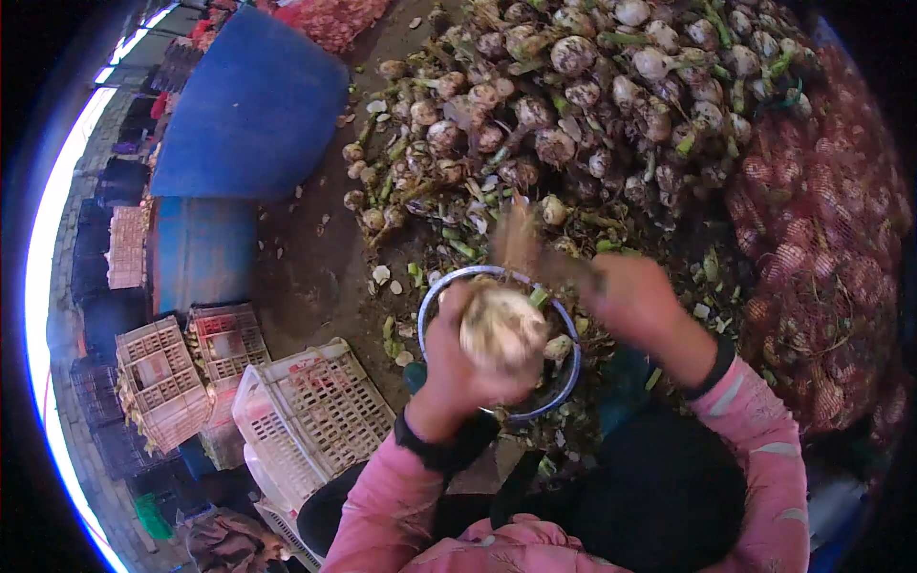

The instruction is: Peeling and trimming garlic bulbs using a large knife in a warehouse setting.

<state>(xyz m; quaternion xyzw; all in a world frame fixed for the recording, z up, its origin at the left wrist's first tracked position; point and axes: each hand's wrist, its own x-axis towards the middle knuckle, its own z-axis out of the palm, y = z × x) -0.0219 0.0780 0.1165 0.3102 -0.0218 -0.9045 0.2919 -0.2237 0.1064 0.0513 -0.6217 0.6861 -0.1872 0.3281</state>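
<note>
Above a round basin with a pale blue rim (570,379), my left hand (451,365) holds a large whitish garlic bulb (505,329), blurred by motion. A short piece of green stem (539,296) shows at the bulb's upper right. My right hand (637,304) is closed around the handle of a knife (517,240), whose broad brownish blade is blurred and points up and left, just beyond the bulb. Another garlic bulb (558,348) lies inside the basin near its right side; my left hand and the held bulb hide much of the basin's interior.
A big heap of soiled garlic bulbs (555,147) with stems spreads ahead. Full red mesh sacks (817,279) stand at right. On the left are a white plastic crate (322,412), more crates (161,379) and a blue board (251,107). Peelings and stem cuttings litter the floor (308,286).
</note>
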